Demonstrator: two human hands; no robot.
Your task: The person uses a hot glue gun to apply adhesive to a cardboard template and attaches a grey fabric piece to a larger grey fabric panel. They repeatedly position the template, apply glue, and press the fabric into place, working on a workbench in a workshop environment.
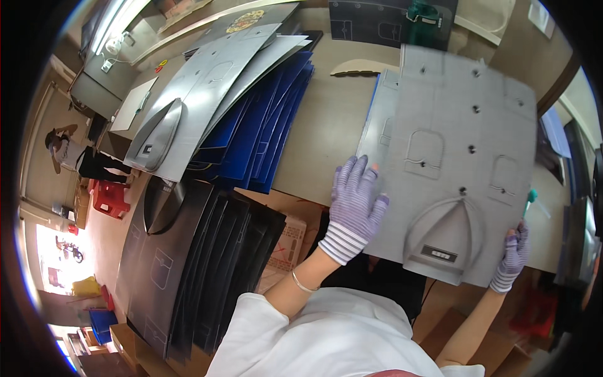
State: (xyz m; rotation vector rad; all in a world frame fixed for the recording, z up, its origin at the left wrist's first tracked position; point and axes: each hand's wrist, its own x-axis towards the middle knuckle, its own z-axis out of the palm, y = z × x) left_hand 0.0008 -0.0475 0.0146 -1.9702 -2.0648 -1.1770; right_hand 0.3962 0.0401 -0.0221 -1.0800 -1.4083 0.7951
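Note:
A large grey panel (440,163) lies before me on the table, slightly blurred. It has small dark studs, outlined patches and a raised pointed housing (447,242) at its near end. My left hand (358,204), in a purple-and-white striped glove, rests with fingers spread at the panel's left edge. My right hand (512,254), gloved alike, is closed at the panel's lower right edge. A small teal brush (532,196), much like a toothbrush, sticks up from its fingers. Under the grey panel's left side another light panel (380,122) partly shows.
To the left stand a stack of silver and blue panels (257,125) and, nearer, several black panels (207,264). A curved beige piece (361,66) lies on the far table (317,135). A dark panel (358,25) stands behind. Another person (78,154) is far left beside red stools (110,198).

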